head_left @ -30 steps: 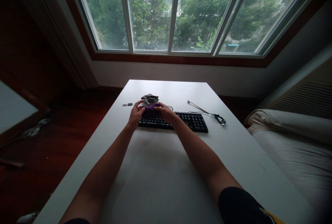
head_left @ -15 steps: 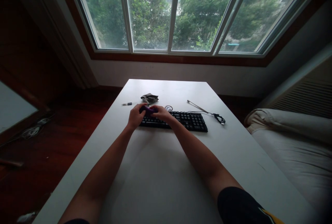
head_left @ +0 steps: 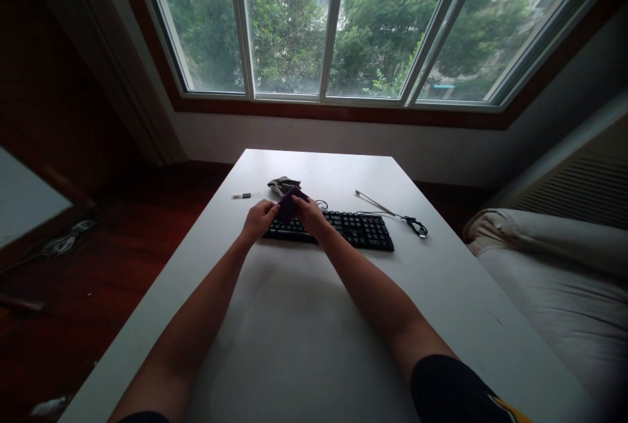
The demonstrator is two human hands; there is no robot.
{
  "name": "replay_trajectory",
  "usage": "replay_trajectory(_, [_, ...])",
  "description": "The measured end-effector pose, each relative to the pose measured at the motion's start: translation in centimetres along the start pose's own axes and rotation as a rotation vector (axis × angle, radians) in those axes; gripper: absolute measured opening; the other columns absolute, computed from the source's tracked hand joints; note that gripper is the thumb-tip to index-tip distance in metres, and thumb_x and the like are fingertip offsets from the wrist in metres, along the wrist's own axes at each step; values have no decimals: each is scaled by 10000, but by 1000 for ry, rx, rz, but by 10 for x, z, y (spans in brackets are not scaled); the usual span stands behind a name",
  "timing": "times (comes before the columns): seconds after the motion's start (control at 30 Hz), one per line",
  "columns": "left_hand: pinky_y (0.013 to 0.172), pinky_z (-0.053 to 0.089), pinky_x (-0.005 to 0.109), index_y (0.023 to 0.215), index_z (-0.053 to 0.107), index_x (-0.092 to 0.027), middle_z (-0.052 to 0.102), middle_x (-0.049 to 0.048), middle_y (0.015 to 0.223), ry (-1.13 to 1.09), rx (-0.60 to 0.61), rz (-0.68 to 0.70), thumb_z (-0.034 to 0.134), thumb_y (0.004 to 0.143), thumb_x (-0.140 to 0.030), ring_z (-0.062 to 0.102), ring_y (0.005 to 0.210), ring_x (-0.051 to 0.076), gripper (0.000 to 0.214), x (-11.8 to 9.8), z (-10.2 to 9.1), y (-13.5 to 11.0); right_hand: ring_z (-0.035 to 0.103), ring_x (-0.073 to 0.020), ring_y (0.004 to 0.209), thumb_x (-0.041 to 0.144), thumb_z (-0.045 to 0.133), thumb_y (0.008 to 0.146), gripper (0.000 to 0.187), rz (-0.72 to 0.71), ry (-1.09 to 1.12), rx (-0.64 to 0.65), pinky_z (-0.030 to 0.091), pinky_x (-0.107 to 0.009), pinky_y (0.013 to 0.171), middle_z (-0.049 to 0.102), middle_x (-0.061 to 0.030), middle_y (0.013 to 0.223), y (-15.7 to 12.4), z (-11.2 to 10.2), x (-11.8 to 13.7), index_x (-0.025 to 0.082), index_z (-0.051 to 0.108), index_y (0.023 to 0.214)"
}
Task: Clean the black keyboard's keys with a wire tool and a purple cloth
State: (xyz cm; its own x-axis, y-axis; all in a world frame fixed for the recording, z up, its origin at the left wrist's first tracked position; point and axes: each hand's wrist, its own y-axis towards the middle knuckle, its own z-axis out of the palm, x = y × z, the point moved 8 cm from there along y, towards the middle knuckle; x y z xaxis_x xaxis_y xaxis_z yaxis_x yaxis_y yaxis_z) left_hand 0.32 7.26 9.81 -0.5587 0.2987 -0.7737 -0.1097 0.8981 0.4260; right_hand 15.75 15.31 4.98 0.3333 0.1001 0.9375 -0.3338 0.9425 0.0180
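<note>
Both of my hands meet over the left end of a black keyboard (head_left: 353, 230) on a white table (head_left: 304, 331). My left hand (head_left: 259, 220) and my right hand (head_left: 309, 216) are closed on a small purple cloth (head_left: 289, 204), which stands folded and tilted up between them. Just beyond the hands lies a crumpled grey cloth (head_left: 283, 185).
A small metal tool (head_left: 241, 196) lies left of the grey cloth. A thin rod (head_left: 373, 201) and a black cable (head_left: 415, 223) lie behind the keyboard's right end. A pale sofa (head_left: 549, 266) stands at the right. Dark wooden floor lies to the left, a wide window ahead.
The purple cloth was spread between my hands, then bunched small, and now it stands folded and raised. My hands have drawn closer together.
</note>
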Motion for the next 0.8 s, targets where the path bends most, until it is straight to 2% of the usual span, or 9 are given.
replay_trajectory(0.1, [650,379,275,767,712,-193,609,-3,683,-98,70,-69,614,881,-469,525,668,167,314,8,10,-2,660,-214,812,428,779,677,403,88,116,-8,567,-331,687,677,-21,831,-6,8,-15,221,603,974])
replay_trajectory(0.17, [641,379,269,780,720,-188,611,-8,663,-102,58,-85,599,884,-478,526,655,163,331,12,9,-2,663,-214,826,361,796,639,399,99,107,17,572,-319,679,685,-17,841,-7,12,-20,220,600,956])
replay_trajectory(0.27, [705,423,272,867,732,-198,685,9,779,-39,-122,-97,553,914,-440,590,744,178,305,26,-12,-2,659,-204,821,304,764,623,347,51,70,-33,568,-304,697,681,-6,819,-5,9,-22,211,592,910])
replay_trajectory(0.33, [751,448,276,919,729,-206,716,21,861,32,-245,-155,520,930,-403,622,808,187,288,45,-29,-5,654,-194,796,324,733,647,328,9,56,-73,564,-303,707,679,-3,806,-1,6,-20,201,602,921])
replay_trajectory(0.4, [761,466,280,948,726,-208,726,27,887,97,-251,-236,525,920,-366,634,811,188,257,67,-36,-9,650,-192,778,381,698,697,344,-27,0,-67,562,-313,713,684,-9,810,4,8,-16,186,626,971])
replay_trajectory(0.5, [791,492,287,1029,718,-210,734,33,940,174,-173,-290,570,858,-251,644,811,182,230,95,-36,-14,647,-200,799,417,609,802,329,-148,-304,-44,552,-326,749,692,-18,843,11,15,-2,179,657,1025])
replay_trajectory(0.63, [822,515,293,1159,691,-218,744,36,1027,182,-84,-264,541,819,-145,667,872,183,378,108,-28,-14,648,-236,938,301,549,896,246,-367,-1022,-1,500,-348,871,708,-57,998,15,43,19,205,677,1082])
replay_trajectory(0.7, [873,515,301,1158,703,-221,748,37,1075,184,-56,-236,513,827,-125,674,931,190,393,108,-24,-12,646,-254,1005,278,521,942,260,-403,-1295,40,479,-350,890,697,-93,1116,17,60,19,211,663,1149])
replay_trajectory(0.8, [958,493,319,1119,737,-216,739,53,1154,259,-36,-209,496,842,-119,665,1038,211,380,108,-23,-10,648,-261,1039,292,491,988,268,-363,-1528,136,470,-332,864,682,-119,1186,19,80,6,209,651,1186])
